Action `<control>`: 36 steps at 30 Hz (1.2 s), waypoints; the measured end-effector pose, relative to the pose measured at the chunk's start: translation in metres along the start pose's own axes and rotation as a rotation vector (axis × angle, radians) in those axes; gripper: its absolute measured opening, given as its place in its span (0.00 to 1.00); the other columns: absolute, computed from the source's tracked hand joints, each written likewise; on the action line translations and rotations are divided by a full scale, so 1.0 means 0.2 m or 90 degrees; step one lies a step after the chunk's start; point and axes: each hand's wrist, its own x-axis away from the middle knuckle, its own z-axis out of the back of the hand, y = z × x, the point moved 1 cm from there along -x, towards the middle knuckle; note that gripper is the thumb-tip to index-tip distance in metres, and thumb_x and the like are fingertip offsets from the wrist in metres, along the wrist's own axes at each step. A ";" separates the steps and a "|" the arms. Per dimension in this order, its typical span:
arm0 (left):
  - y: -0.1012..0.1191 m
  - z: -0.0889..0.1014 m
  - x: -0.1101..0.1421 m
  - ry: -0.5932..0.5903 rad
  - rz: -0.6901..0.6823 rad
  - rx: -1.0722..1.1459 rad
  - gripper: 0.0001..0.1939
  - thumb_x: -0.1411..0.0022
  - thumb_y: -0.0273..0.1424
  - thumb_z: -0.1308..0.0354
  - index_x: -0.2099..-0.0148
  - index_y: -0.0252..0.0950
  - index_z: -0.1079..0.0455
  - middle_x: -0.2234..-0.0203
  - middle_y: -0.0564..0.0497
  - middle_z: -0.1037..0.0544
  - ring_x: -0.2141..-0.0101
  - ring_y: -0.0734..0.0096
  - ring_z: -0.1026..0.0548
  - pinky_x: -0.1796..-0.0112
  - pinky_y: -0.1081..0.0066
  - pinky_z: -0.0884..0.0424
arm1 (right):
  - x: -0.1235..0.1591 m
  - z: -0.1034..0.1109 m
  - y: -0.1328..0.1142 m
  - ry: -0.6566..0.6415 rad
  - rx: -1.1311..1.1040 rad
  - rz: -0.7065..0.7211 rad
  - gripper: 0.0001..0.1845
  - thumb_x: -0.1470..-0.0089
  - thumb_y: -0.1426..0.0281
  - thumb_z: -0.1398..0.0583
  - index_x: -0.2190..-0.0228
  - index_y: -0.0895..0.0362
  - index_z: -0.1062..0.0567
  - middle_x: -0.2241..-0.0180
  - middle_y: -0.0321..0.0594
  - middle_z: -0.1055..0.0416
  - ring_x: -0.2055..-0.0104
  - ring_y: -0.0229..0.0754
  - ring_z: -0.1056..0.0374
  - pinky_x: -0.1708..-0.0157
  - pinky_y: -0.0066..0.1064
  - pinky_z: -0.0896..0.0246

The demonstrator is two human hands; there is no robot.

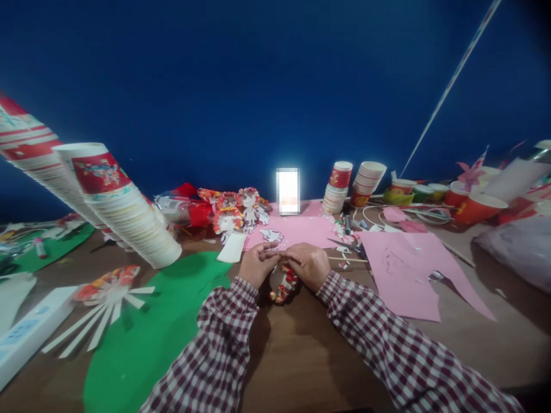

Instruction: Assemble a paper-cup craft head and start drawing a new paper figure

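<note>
My left hand [259,265] and my right hand [310,267] meet over the middle of the table. Between them is a small paper-cup craft [284,287] with a rim of curled red, white and yellow strips. Both sets of fingers pinch its far edge, and the fingers partly hide it. Just beyond my hands, a white paper cutout with dark outlines [272,235] lies on pink paper [305,229]. Scissors [350,245] and a thin wooden stick [348,260] lie to the right of my right hand.
Leaning stacks of paper cups [129,212] stand at left, beside green paper [172,321] and a cup cut into strips [112,295]. Decorated paper figures [230,209], a bright screen [288,192] and more cups [338,186] line the back. Cut pink paper [402,275] lies at right.
</note>
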 end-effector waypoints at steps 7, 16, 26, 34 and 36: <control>-0.01 0.01 0.00 0.048 -0.027 -0.109 0.19 0.53 0.33 0.41 0.57 0.30 0.31 0.81 0.53 0.25 0.79 0.76 0.30 0.77 0.77 0.36 | -0.01 0.01 -0.01 -0.008 0.000 -0.003 0.10 0.47 0.73 0.46 0.65 0.53 0.25 0.67 0.36 0.27 0.64 0.36 0.35 0.63 0.26 0.42; 0.00 0.02 0.00 0.013 -0.100 -0.220 0.15 0.51 0.37 0.44 0.63 0.33 0.26 0.69 0.48 0.22 0.66 0.65 0.28 0.62 0.68 0.34 | 0.00 0.00 0.01 0.018 0.001 -0.011 0.09 0.48 0.73 0.46 0.67 0.54 0.25 0.67 0.36 0.27 0.64 0.36 0.34 0.62 0.26 0.41; 0.02 0.02 0.01 -0.007 -0.081 -0.299 0.16 0.50 0.40 0.45 0.73 0.32 0.25 0.84 0.54 0.29 0.80 0.76 0.37 0.77 0.76 0.43 | 0.00 0.00 -0.01 0.014 -0.020 -0.022 0.09 0.49 0.74 0.45 0.68 0.53 0.25 0.68 0.35 0.27 0.64 0.37 0.34 0.63 0.26 0.41; 0.03 0.03 0.01 -0.024 -0.088 -0.355 0.15 0.49 0.39 0.46 0.76 0.31 0.26 0.84 0.53 0.29 0.80 0.76 0.35 0.78 0.77 0.41 | 0.00 -0.01 0.00 -0.011 0.003 -0.040 0.08 0.49 0.74 0.44 0.69 0.54 0.25 0.68 0.35 0.27 0.65 0.36 0.34 0.64 0.25 0.43; 0.02 0.03 0.01 -0.020 -0.092 -0.369 0.15 0.49 0.39 0.46 0.74 0.31 0.26 0.84 0.52 0.29 0.80 0.76 0.34 0.78 0.77 0.41 | 0.01 -0.01 0.00 -0.016 0.013 -0.047 0.08 0.49 0.73 0.44 0.68 0.54 0.26 0.69 0.34 0.27 0.65 0.37 0.34 0.65 0.25 0.43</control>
